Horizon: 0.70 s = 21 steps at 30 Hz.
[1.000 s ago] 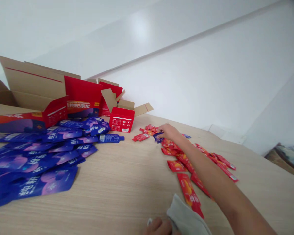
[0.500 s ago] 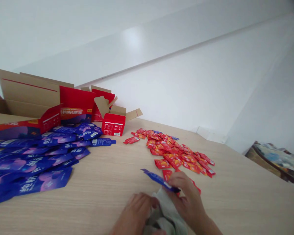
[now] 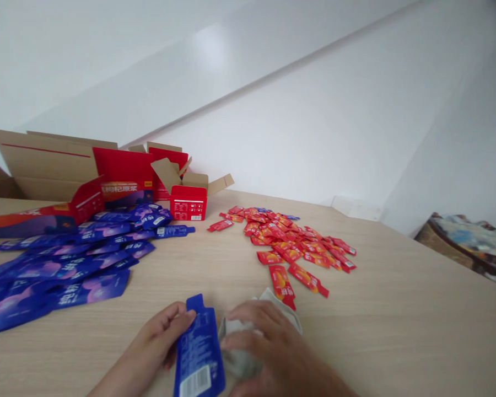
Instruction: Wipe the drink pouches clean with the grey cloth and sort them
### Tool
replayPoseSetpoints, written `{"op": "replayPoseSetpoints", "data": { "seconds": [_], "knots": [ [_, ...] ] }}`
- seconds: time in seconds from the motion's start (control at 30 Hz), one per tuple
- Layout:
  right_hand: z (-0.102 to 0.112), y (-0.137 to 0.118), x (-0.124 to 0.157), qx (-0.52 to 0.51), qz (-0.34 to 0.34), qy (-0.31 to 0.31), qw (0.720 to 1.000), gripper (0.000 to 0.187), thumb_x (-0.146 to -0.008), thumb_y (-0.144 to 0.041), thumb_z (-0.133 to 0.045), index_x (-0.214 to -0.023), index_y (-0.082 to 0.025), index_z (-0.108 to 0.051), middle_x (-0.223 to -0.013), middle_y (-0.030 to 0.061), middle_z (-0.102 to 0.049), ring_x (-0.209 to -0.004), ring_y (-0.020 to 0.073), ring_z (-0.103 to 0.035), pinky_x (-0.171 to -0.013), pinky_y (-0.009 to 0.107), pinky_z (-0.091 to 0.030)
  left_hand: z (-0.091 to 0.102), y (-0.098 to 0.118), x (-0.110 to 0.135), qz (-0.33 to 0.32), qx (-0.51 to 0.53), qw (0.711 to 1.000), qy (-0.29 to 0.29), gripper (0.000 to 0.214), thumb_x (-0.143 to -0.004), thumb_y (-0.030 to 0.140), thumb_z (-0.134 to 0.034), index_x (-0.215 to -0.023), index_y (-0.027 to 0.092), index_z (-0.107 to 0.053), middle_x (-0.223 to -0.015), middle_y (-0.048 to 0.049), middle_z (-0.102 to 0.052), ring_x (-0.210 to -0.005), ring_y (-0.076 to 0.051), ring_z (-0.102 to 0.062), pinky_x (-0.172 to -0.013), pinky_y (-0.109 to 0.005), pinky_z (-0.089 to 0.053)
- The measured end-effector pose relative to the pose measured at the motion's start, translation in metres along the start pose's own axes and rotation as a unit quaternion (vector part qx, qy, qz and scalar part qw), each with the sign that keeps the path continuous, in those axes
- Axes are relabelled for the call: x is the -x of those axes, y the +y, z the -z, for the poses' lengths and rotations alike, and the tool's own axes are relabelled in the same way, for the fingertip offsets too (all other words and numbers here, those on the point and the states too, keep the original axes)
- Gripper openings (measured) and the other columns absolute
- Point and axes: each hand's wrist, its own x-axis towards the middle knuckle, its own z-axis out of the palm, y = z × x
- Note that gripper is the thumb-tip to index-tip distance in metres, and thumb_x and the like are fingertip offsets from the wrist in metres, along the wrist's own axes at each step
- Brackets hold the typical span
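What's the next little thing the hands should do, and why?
Maybe bring the pale grey cloth onto the blue pouch for a gentle wipe: the left hand holds the pouch near its narrow neck, barcode side showing, and the right hand is at the cloth, close beside it.

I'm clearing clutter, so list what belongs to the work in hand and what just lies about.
Work in hand:
blue pouch, in the left hand
grey cloth, at the right hand
probably the blue pouches at left

Seemingly lying about:
red pouches
open cartons
patterned object, right edge
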Motion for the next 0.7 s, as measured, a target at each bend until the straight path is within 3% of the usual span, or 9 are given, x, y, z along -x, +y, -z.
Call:
{"op": "replayPoseSetpoints", "data": {
  "seconds": [0.07, 0.13, 0.23, 0.33, 0.43, 0.53, 0.6, 0.7],
  "knots": [
    [0.005, 0.014, 0.010, -0.039, -0.077, -0.050, 0.995, 0.084, -0.074, -0.073, -0.083, -0.141, -0.030, -0.057, -0.145, 0.0083, -0.063, -0.133, 0.0273, -0.059, -0.117, 0.040, -0.043, 0.013, 0.003, 0.007, 0.021, -0.028, 0.999, -0.012, 0.060, -0.075, 0.079, -0.072, -0.079, 0.022, -0.053, -0.063, 0.0063, -0.048, -0.052, -0.009, -0.039, -0.048, -0.020, -0.035],
    [0.006, 0.029, 0.024, -0.076, -0.138, -0.121, 0.980, 0.100, -0.066, -0.074, -0.088, -0.148, -0.030, -0.054, -0.148, 0.0093, -0.061, -0.137, 0.0308, -0.057, -0.121, 0.044, -0.039, 0.023, 0.009, 0.013, 0.037, -0.058, 0.997, -0.026, 0.057, -0.073, 0.076, -0.076, -0.080, 0.022, -0.057, -0.064, 0.0050, -0.053, -0.053, -0.011, -0.046, -0.050, -0.021, -0.040],
    [0.003, 0.045, 0.042, -0.132, -0.184, -0.199, 0.954, 0.108, -0.059, -0.069, -0.094, -0.151, -0.032, -0.053, -0.151, 0.0085, -0.059, -0.137, 0.0331, -0.055, -0.122, 0.045, -0.036, 0.030, 0.017, 0.017, 0.041, -0.105, 0.993, -0.046, 0.051, -0.075, 0.072, -0.075, -0.085, 0.023, -0.064, -0.073, 0.0020, -0.066, -0.068, -0.017, -0.062, -0.060, -0.025, -0.051],
    [0.004, 0.050, 0.051, -0.166, -0.190, -0.226, 0.941, 0.111, -0.057, -0.064, -0.097, -0.154, -0.035, -0.050, -0.156, 0.0069, -0.054, -0.141, 0.0345, -0.050, -0.123, 0.047, -0.034, 0.028, 0.020, 0.015, -0.022, -0.242, 0.967, -0.075, 0.047, -0.087, 0.066, -0.062, -0.113, 0.027, -0.068, -0.100, -0.0005, -0.077, -0.100, -0.025, -0.073, -0.085, -0.031, -0.059],
    [0.007, 0.050, 0.051, -0.182, -0.182, -0.236, 0.937, 0.103, -0.063, -0.057, -0.096, -0.153, -0.036, -0.051, -0.156, 0.0054, -0.054, -0.142, 0.0332, -0.048, -0.121, 0.045, -0.035, 0.022, 0.017, 0.010, -0.075, -0.399, 0.910, -0.089, 0.056, -0.098, 0.059, -0.046, -0.143, 0.027, -0.054, -0.122, -0.0037, -0.077, -0.116, -0.025, -0.073, -0.098, -0.034, -0.057],
    [0.008, 0.051, 0.048, -0.177, -0.199, -0.216, 0.940, 0.076, -0.077, -0.049, -0.090, -0.145, -0.034, -0.058, -0.145, 0.0034, -0.062, -0.133, 0.0280, -0.056, -0.113, 0.040, -0.043, 0.015, 0.009, 0.009, -0.090, -0.527, 0.843, -0.068, 0.061, -0.103, 0.057, -0.034, -0.152, 0.023, -0.048, -0.118, -0.0080, -0.079, -0.102, -0.027, -0.078, -0.089, -0.037, -0.063],
    [0.007, 0.051, 0.047, -0.161, -0.213, -0.189, 0.945, 0.058, -0.085, -0.040, -0.084, -0.138, -0.030, -0.063, -0.135, 0.0035, -0.067, -0.124, 0.0254, -0.062, -0.107, 0.038, -0.047, 0.014, 0.002, 0.017, -0.153, -0.617, 0.772, -0.011, 0.062, -0.104, 0.060, -0.033, -0.150, 0.023, -0.054, -0.116, -0.0103, -0.079, -0.098, -0.030, -0.079, -0.082, -0.042, -0.065],
    [0.003, 0.051, 0.046, -0.143, -0.224, -0.150, 0.952, 0.042, -0.089, -0.027, -0.077, -0.130, -0.024, -0.066, -0.125, 0.0043, -0.070, -0.116, 0.0240, -0.066, -0.103, 0.036, -0.050, 0.016, -0.015, 0.043, -0.302, -0.698, 0.645, 0.074, 0.065, -0.100, 0.067, -0.049, -0.152, 0.028, -0.054, -0.124, -0.0104, -0.076, -0.105, -0.033, -0.076, -0.085, -0.046, -0.065]
  ]
}}
